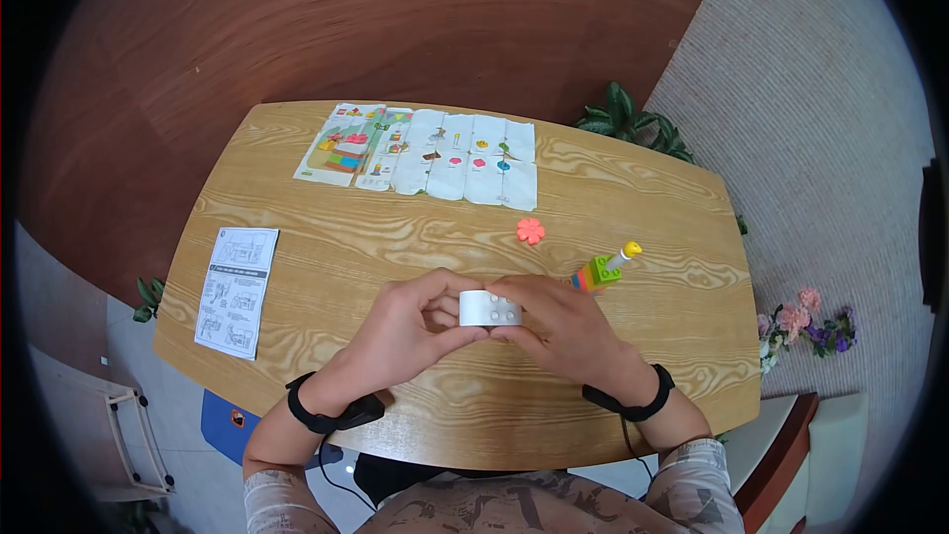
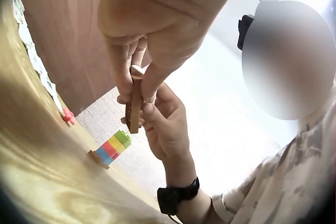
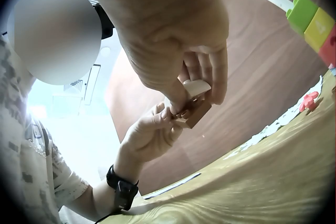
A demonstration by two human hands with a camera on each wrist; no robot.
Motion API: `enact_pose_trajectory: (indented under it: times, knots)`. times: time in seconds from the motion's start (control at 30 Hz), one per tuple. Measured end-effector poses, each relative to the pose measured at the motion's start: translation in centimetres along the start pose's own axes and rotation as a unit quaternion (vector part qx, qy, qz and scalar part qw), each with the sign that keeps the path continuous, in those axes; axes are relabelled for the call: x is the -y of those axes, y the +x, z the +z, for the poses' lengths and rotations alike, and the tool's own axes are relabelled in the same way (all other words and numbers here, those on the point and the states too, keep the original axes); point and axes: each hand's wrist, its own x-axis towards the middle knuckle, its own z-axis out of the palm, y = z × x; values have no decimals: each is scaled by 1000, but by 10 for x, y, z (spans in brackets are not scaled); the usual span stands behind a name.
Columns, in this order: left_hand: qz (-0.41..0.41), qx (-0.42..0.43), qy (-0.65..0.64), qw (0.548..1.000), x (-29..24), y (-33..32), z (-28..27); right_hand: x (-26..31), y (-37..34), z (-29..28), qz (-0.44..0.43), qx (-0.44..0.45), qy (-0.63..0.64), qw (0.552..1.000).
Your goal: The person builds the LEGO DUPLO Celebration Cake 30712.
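Left hand (image 1: 400,328) and right hand (image 1: 568,321) pinch this oblong white plastic block (image 1: 476,309) mid-frame, long axis running sideways, studded end right.

Left hand (image 1: 400,329) and right hand (image 1: 565,324) close together, both in pinch grip

Smooth plastic forms the white studded piece (image 1: 476,310) and stacked bricks (image 1: 604,270) before us here, while a low gloss coats the wood-grained table (image 1: 331,282). The fold-out sheet (image 1: 430,153) is creased, matt paper; the shirt (image 1: 534,504), printed cloth; the brown panel (image 1: 395,30), smooth and wood-like.
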Motion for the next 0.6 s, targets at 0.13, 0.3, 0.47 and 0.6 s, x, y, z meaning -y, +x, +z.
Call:
enact_pose_trajectory:
  times: [0.13,0.3,0.47,0.6]
  knots:
    - [22,4,-11,1000,1,0,0,-1,-2,1,3,-13,3,1000]
    - [12,1,-30,999,1,-1,-4,0,-3,1,15,-28,36,999]
    - [41,-23,-32,998,-1,-3,-4,5,-1,-2,49,-21,95,994]
    - [65,-20,-29,997,1,-3,-3,5,-2,2,27,-34,85,995]
